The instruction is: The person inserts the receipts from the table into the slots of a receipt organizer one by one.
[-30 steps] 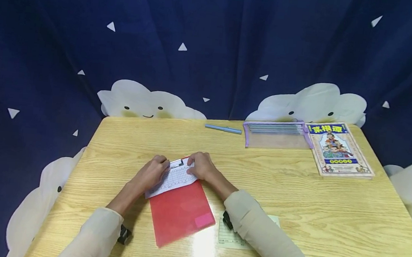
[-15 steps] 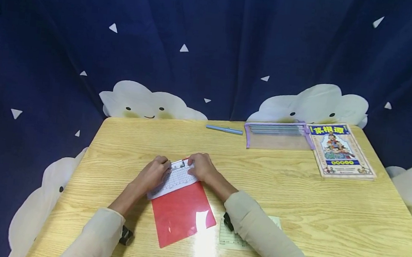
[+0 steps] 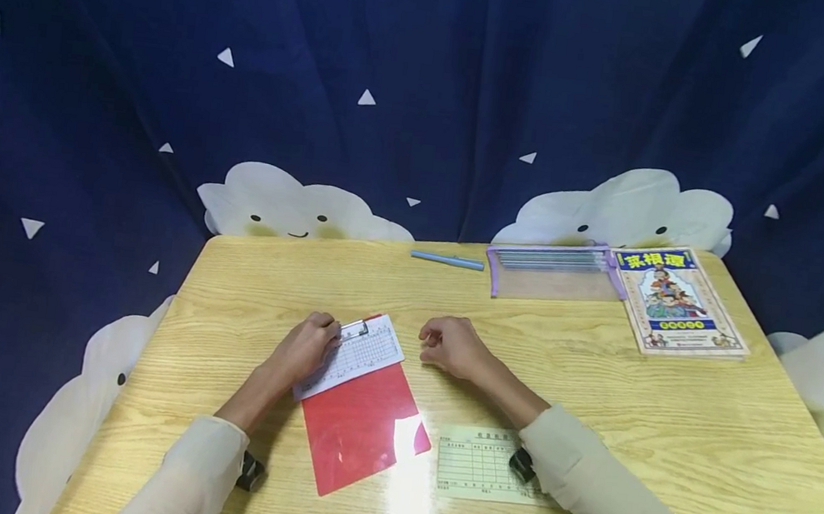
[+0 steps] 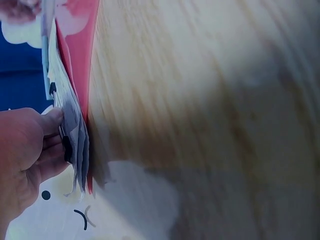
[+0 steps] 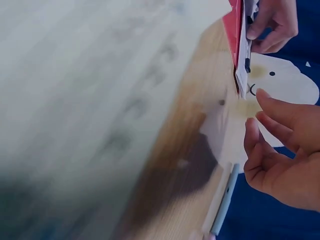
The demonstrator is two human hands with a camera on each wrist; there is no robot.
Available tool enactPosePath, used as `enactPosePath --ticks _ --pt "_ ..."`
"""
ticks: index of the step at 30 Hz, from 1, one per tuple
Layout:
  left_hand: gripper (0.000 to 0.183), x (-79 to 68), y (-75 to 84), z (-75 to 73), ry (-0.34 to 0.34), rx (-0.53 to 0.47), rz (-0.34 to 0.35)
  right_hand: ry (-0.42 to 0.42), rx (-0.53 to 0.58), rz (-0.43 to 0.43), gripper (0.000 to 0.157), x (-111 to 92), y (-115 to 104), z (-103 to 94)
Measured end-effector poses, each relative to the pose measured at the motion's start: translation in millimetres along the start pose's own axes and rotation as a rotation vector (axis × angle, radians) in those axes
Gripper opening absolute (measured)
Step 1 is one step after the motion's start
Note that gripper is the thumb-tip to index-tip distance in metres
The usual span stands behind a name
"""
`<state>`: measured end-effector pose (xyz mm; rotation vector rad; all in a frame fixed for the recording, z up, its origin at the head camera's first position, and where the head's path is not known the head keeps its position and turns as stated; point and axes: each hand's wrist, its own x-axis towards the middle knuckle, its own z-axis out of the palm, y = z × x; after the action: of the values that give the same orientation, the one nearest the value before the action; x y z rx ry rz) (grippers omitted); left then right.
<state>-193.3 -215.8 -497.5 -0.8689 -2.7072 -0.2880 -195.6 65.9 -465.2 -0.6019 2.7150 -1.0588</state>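
A red clip folder (image 3: pixel 355 435) lies slantwise on the table, left of the middle. White printed slips (image 3: pixel 364 357) lie across its upper part, under a metal clip (image 3: pixel 355 330). At that clip is my left hand (image 3: pixel 307 350), its thumb and fingers pinching it. The left wrist view shows the thumb (image 4: pixel 54 119) on the clip and the slips (image 4: pixel 75 125) in a layered stack against the red cover. My right hand (image 3: pixel 454 347) hovers just right of the folder, its fingers loosely bent. Nothing is between them in the right wrist view.
A pale green form pad (image 3: pixel 476 465) lies under the right forearm. Along the back edge are a blue pen (image 3: pixel 447 260) and a purple-edged mesh pouch (image 3: pixel 560 285) with thin sticks inside. A booklet (image 3: pixel 679 302) lies at the back right, before a dark curtain (image 3: pixel 430 83).
My right hand has let go of the slips' right end and moved right, away from the folder. More of the slips and the green form pad now shows. The left hand stays at the clip.
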Motion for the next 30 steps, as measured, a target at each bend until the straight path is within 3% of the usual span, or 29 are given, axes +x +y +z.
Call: enactPosePath --ticks 7,15,22,30 --pt "0.013 3.5 2.2 -3.3 -0.003 -0.027 -0.030 -0.055 0.062 -0.011 0.034 -55.8 23.7 -28.0" --pt "0.010 4.7 2.9 -4.8 -0.027 -0.033 -0.050 -0.054 0.057 -0.022 0.038 -114.2 50.7 -38.5" --pt "0.011 2.9 2.4 -5.2 -0.033 -0.028 -0.047 -0.050 -0.067 -0.047 0.036 -155.1 62.5 -42.8" --pt "0.010 4.0 3.1 -4.9 -0.039 -0.023 -0.047 -0.036 -0.193 -0.055 0.042 -183.4 67.3 -47.2"
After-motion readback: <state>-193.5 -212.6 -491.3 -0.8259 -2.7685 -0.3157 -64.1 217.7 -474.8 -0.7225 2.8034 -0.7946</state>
